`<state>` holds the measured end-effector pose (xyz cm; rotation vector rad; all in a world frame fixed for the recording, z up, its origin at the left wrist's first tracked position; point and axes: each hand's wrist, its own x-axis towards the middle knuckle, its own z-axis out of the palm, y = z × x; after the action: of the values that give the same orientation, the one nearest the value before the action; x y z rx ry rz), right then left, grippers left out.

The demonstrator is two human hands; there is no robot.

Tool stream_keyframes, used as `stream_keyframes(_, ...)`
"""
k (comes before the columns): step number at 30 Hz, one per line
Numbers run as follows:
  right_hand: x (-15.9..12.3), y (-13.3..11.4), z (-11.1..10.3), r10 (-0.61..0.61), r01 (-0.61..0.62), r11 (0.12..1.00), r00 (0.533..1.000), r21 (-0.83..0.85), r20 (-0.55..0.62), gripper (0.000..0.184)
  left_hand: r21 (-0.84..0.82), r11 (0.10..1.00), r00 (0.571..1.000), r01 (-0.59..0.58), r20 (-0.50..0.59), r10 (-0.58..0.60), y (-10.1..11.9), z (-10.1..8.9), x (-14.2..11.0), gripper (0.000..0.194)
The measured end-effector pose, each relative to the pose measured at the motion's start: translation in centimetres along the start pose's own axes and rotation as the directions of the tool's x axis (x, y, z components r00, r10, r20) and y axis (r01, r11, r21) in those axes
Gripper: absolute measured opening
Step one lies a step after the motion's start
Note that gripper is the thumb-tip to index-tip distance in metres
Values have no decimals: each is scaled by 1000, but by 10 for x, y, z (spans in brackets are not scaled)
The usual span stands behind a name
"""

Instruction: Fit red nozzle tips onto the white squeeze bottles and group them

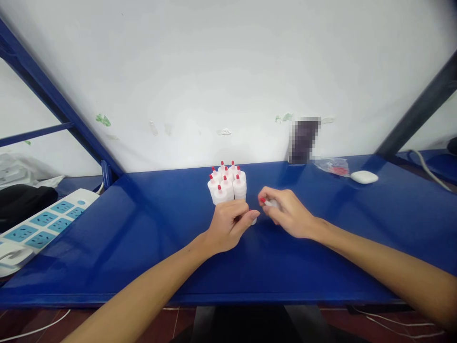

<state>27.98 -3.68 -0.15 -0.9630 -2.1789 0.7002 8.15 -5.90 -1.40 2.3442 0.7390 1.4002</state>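
Observation:
Several white bottles with red-tipped nozzles stand upright in a tight cluster on the blue tabletop. Just in front of them is my left hand, its fingers curled and closed. A small white piece with a bit of red shows beside its thumb; the rest is hidden by the hand. To the right, my right hand is closed round a white bottle, tilted with its red tip pointing left toward my left hand. The two hands are a short gap apart.
A clear plastic bag with red pieces and a white rounded object lie at the back right. A pixelated dark upright object leans on the wall. A white power strip lies on the left, near a blue frame post.

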Motion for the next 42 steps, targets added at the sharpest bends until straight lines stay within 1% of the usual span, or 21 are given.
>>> stream_keyframes(3,2,2,0,94,-93,995,995,22,-42,24,8,1000,1000,-25,6,25,0,0,0,47)
stream_keyframes(5,4,6,0,144,-141,988,988,60,-61,28,10,999,999,-43,-9,43,0,0,1,47)
stream_keyframes(7,5,9,2,154,-145,982,986,123,-67,31,10,998,997,-64,-30,64,0,0,1,46)
stream_keyframes(9,6,11,3,127,-114,982,988,151,-82,32,9,997,996,-79,-48,79,-1,0,1,45)
stream_keyframes(11,6,12,4,84,-72,989,992,128,-91,34,8,996,995,-85,-52,86,-1,0,1,44)
stream_keyframes(18,3,5,6,-31,32,998,999,55,-23,39,6,996,994,-91,-56,91,-4,0,-1,40)
stream_keyframes(24,2,1,8,-125,125,992,992,-2,27,32,-7,995,991,-102,-87,101,-4,0,0,40)
stream_keyframes(29,2,-1,8,-109,108,994,992,17,67,30,12,994,991,-104,-82,105,-3,1,1,40)
stream_keyframes(34,2,4,8,-157,159,986,987,-56,29,32,22,995,992,-96,-85,97,-2,1,2,41)
stream_keyframes(38,3,6,9,-156,156,988,987,-2,26,33,28,994,991,-102,-81,104,-2,1,2,40)
stream_keyframes(42,3,6,10,-120,120,992,992,32,25,29,38,995,992,-95,-80,98,-4,1,0,41)
